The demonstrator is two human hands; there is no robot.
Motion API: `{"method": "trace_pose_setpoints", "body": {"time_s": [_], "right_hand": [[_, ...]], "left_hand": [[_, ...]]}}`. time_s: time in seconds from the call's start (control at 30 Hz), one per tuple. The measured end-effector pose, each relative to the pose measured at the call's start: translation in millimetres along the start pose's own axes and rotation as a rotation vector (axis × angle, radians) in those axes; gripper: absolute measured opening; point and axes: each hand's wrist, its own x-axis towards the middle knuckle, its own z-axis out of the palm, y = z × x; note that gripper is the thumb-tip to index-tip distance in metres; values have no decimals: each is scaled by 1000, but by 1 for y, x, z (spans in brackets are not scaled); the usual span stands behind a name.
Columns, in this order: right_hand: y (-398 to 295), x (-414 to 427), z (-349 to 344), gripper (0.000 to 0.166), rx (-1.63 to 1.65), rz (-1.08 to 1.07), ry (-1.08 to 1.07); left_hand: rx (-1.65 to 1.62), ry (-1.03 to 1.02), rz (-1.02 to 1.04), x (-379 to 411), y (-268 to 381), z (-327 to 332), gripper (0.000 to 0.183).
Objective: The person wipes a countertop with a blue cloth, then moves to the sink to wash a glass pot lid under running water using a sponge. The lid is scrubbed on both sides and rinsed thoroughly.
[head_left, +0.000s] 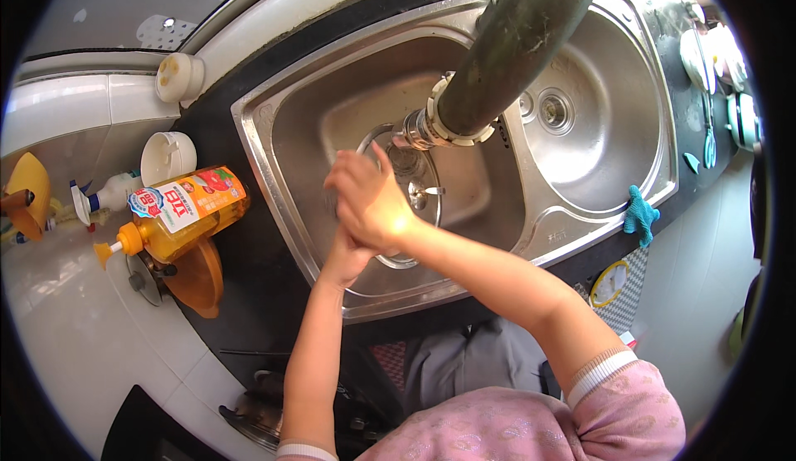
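My right hand (pixel 373 203) lies over my left hand (pixel 348 263), palms pressed together above the left basin of a stainless steel double sink (pixel 305 119). Blur softens the right fingers. Most of the left hand is hidden beneath, with a blurred greyish patch at its outer edge; whether anything is held between them, I cannot tell. Below the hands, in the basin, is a round steel-rimmed vessel or lid (pixel 439 212), partly covered by them. A small shiny metal piece (pixel 418 196) shows inside its rim. The metal faucet outlet (pixel 413 131) hangs just beyond my fingers.
A thick dark pipe (pixel 522 44) crosses above the sink. Left stand an orange dish soap pump bottle (pixel 193 212), a white spray bottle (pixel 112 193), a white cup-like container (pixel 168 157) and an orange-brown lid-like object (pixel 196 277). A teal cloth (pixel 640 217) drapes the right rim.
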Motion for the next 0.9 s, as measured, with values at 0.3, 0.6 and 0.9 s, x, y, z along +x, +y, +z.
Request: {"method": "trace_pose_setpoints", "body": {"time_s": [0.3,0.6,0.9], "right_hand": [[26,1,2,50,164,413,69],[39,-6,12,57,15,435,-71],[82,-12,33,39,120,505,208]], "left_hand": [[-164,8,32,-5,-6,17,72],[-234,128,26,2,-16,18,68],[-181,120,-6,8,-14,26,72]]}}
